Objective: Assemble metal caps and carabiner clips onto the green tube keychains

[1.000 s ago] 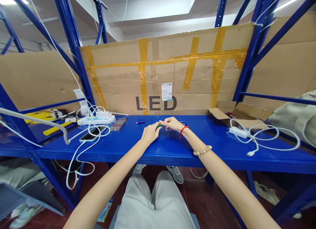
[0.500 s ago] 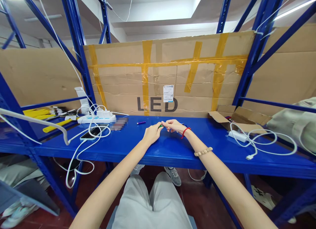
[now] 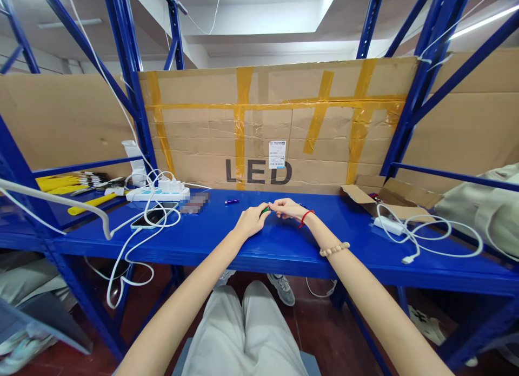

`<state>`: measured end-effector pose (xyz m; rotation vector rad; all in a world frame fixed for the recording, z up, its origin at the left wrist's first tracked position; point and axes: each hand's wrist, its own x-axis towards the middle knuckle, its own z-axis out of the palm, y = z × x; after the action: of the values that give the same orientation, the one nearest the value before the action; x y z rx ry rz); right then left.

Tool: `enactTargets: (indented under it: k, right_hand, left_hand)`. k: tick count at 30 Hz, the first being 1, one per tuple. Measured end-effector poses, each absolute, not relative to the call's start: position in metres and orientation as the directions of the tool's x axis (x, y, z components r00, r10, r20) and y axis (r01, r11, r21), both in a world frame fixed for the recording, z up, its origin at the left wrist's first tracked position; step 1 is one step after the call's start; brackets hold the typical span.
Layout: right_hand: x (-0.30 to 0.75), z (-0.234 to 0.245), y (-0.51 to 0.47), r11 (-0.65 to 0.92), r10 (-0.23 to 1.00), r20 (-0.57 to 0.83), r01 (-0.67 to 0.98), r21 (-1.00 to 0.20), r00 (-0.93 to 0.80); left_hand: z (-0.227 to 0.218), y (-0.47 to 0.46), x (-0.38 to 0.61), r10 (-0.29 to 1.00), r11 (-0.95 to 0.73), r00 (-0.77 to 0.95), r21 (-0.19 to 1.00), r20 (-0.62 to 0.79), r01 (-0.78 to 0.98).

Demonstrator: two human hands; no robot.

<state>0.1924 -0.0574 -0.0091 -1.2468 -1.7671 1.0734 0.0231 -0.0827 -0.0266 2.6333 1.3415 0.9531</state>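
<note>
Over the blue tabletop (image 3: 211,236), my left hand (image 3: 252,220) and my right hand (image 3: 287,208) meet at their fingertips. My left fingers are closed on a small green object (image 3: 265,209), mostly covered, so its kind does not show. The thumb and forefinger of my right hand pinch together at its right end. A bit of something dark blue (image 3: 302,205) shows behind my right hand; whether I hold it I cannot tell. Beyond my left hand lies a short purple cylinder (image 3: 232,202), apart from both hands.
On the left are a white power strip (image 3: 158,192), a phone (image 3: 154,218) under looped white cables, and yellow-handled tools (image 3: 95,203). An open cardboard box (image 3: 389,198) and a white adapter with its cable (image 3: 388,224) lie right. A large cardboard panel (image 3: 194,143) stands behind.
My hands stay together around the green object, with only slight shifts of the fingers. My right fingers look more curled in. The view has tilted a little.
</note>
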Motion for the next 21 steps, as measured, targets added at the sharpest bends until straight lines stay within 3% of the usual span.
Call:
enactTargets:
  k: [12,21]
  right_hand:
    - [0.1921,-0.0111,-0.0531,0.329,0.923,0.244,0.281,-0.902,-0.298]
    - [0.1993,-0.0107,-0.0513,0.351,0.898,0.235,0.281,-0.893,-0.372]
  left_hand:
    - [-0.0272,-0.0805,0.0249,0.762,-0.605,0.433,0.291,0.481,0.742]
    - [-0.0268,-0.0802,0.0246,0.804,-0.553,0.392,0.319,0.448,0.77]
